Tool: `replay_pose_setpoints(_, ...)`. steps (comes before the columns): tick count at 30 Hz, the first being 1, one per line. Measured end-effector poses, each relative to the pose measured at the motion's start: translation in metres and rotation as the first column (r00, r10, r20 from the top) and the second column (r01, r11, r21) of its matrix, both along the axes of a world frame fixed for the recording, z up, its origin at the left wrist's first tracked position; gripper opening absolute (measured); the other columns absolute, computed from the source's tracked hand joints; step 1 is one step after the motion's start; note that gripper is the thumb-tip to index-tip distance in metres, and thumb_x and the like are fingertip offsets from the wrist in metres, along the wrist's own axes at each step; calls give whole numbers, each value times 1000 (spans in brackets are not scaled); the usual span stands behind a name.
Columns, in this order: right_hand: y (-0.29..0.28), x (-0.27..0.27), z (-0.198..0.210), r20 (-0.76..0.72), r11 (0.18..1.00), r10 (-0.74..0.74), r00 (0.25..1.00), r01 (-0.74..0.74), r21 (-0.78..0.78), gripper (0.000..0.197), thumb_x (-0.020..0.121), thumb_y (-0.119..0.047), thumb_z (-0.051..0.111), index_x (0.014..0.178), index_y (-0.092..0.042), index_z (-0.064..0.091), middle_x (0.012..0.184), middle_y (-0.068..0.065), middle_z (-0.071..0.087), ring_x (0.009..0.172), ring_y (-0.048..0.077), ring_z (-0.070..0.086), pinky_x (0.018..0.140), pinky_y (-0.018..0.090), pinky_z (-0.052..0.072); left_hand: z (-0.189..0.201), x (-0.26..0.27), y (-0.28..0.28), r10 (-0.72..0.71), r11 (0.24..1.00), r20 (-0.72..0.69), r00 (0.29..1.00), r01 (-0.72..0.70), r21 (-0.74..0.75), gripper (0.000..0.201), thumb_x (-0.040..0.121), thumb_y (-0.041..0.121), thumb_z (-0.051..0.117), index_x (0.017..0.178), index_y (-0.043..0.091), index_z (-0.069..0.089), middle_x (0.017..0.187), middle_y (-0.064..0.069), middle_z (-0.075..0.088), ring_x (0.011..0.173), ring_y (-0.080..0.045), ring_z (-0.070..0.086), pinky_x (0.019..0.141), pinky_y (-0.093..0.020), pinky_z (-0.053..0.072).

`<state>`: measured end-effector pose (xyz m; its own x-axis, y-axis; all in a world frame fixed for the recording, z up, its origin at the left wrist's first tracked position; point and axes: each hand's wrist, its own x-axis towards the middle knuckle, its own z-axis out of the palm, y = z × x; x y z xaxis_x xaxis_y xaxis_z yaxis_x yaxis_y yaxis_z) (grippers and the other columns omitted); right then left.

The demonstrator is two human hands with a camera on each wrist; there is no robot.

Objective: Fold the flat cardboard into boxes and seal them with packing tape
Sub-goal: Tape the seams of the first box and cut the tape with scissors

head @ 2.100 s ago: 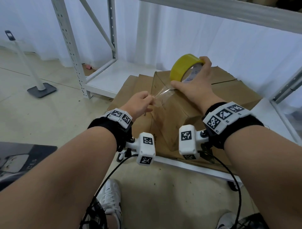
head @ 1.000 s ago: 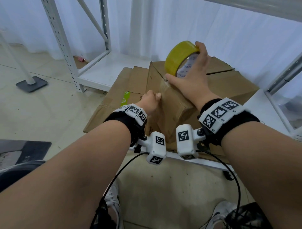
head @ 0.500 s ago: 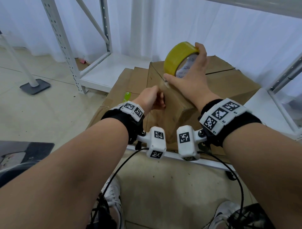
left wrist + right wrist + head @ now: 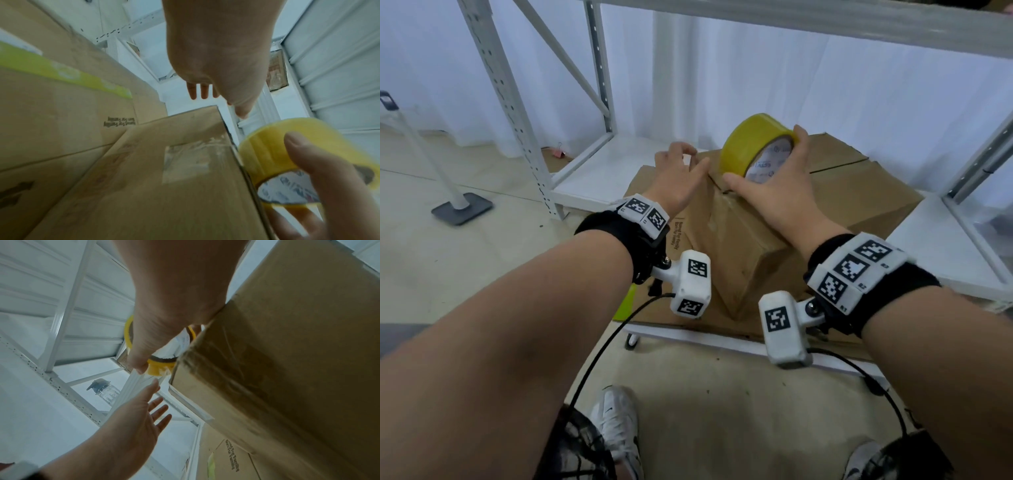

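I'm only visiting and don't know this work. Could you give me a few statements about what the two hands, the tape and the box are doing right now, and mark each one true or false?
1. The right hand grips the yellow tape roll. True.
2. The tape roll lies on the floor. False: it stands on edge at the top corner of the folded cardboard box.
3. The left hand pinches a strip of tape. False: its fingers are spread and hold nothing.
4. A clear tape strip is already stuck on the side of the box. True.
5. The box sits on bare floor. False: it rests on flat cardboard sheets on the low white shelf.
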<state>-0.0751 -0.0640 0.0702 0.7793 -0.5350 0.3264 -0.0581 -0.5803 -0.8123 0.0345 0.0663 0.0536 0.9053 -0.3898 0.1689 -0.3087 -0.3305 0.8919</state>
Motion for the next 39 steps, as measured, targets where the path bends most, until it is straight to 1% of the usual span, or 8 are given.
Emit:
replay_pose_setpoints(3,-3,1,0,15,1000,-6,1000,6,19,116,65,-48,84,150,-17,11,152,4,28,140,20,32,114,36,31,5,14,-3,-103,986,-37,994,107,124,52,99,41,46,146,23,34,154,-10,22,136,-22,32,114,-34,25)
replay_pose_setpoints(6,-6,-3,3,26,1000,16,1000,-16,18,122,52,-60,80,146,-17,16,147,3,33,136,18,37,112,42,35,6,17,-8,-176,975,-52,983,181,131,53,94,45,52,139,18,44,141,-7,47,130,-20,43,112,-37,31)
replay_pose_setpoints(12,-12,-10,4,-66,997,74,995,-74,-8,130,47,-70,75,149,-20,11,152,1,31,139,18,34,112,45,35,-3,10,-13,-42,983,-35,998,48,175,53,91,34,62,132,9,39,89,5,46,76,-5,46,55,-4,35)
replay_pose_setpoints(16,-15,-22,5,-112,994,99,989,-102,-25,134,45,-72,74,151,-17,10,153,3,30,141,20,32,113,46,33,-7,-2,-11,31,961,-1,1000,-29,274,60,89,46,58,131,5,48,119,-8,53,108,-23,52,76,-21,32)
replay_pose_setpoints(25,-22,-59,15,-312,1000,-26,950,28,1,129,27,-80,77,134,-53,11,139,-6,47,131,26,41,106,52,38,0,-44,-2,128,951,-43,991,-110,290,80,78,57,63,120,-10,54,121,-30,57,108,-43,57,89,-46,48)
replay_pose_setpoints(30,-28,-60,6,-245,994,-17,969,44,105,123,24,-81,81,128,-60,19,136,-6,48,129,26,43,103,51,43,7,-47,-3,64,951,-67,996,-41,306,70,89,46,60,128,-10,48,113,-22,59,105,-34,57,78,-33,41)
replay_pose_setpoints(34,-26,-51,1,-169,993,-6,986,26,117,118,26,-81,81,123,-61,16,141,-13,43,132,23,42,107,56,35,7,-48,-5,25,963,-38,999,-14,268,56,94,34,56,140,6,41,139,-12,47,125,-24,45,84,-21,31)
replay_pose_setpoints(39,-22,-44,0,0,977,15,1000,-15,214,127,38,-63,87,142,-41,18,144,-8,40,132,16,42,109,46,40,13,-43,-10,-49,990,33,998,44,135,34,92,29,51,125,28,60,133,-10,53,121,-23,51,99,-23,39)
